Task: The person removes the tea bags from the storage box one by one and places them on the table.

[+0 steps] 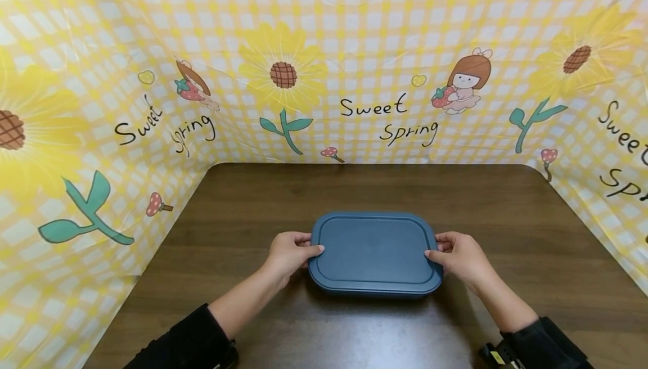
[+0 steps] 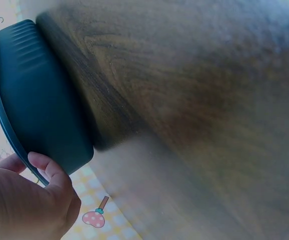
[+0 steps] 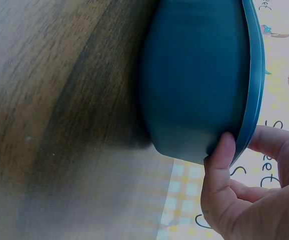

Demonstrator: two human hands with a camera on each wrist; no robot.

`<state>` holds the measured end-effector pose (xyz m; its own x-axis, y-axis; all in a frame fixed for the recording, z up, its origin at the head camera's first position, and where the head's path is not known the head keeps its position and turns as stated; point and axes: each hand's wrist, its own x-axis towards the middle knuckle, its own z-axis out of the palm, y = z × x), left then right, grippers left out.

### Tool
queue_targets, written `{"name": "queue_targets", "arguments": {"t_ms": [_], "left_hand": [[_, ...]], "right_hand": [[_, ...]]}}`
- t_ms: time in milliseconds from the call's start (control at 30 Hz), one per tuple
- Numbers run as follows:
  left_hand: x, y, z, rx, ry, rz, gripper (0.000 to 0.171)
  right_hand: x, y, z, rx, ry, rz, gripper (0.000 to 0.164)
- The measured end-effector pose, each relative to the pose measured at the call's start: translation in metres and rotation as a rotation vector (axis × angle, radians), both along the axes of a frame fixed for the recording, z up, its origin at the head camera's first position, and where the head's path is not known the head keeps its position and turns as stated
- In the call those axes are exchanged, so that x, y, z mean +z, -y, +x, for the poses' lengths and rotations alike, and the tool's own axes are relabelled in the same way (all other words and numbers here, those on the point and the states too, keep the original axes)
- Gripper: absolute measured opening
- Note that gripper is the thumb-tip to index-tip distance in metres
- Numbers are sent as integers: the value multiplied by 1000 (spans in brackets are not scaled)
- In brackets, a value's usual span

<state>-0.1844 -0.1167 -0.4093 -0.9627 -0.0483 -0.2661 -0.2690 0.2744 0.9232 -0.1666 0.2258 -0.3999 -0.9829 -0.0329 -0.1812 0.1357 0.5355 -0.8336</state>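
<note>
A blue rectangular lidded container (image 1: 376, 253) with rounded corners sits on the brown wooden table, its lid on. At its left end my left hand (image 1: 291, 255) grips the rim, thumb on top of the lid and fingers beneath the edge. My right hand (image 1: 460, 256) holds the opposite end the same way. From the left wrist view, the deep side wall of the container (image 2: 42, 95) shows, with fingers (image 2: 49, 167) tucked under the lid's lip. The right wrist view shows the other hand's fingers (image 3: 222, 155) against the wall below the rim. What is inside the container is hidden by the lid.
The wood-grain table (image 1: 243, 194) extends around the container. A yellow checked cloth (image 1: 324, 20) printed with sunflowers and "Sweet Spring" lettering rises behind the table and along both sides. Dark sleeves (image 1: 187, 338) cover both forearms near the bottom edge.
</note>
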Motion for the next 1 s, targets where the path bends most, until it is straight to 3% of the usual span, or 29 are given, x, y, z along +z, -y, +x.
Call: {"name": "queue_targets", "arguments": {"t_ms": [333,533,667,867,1000], "left_hand": [[4,-2,6,10,-35,-38,45],[8,-5,8,31,-127,-81,45],[15,-6,6,22,-132,-26,41],[14,-3,0,-66,-10,240,46],[13,-1,-5,-145,57,377,50]], "right_hand": [[7,3,7,1,-49,113,55],[12,2,8,-18,-121,165,52],[14,0,5,-24,-86,33,48],[14,-6,2,20,50,-271,43],[15,-9,1,23,107,-422,30]]}}
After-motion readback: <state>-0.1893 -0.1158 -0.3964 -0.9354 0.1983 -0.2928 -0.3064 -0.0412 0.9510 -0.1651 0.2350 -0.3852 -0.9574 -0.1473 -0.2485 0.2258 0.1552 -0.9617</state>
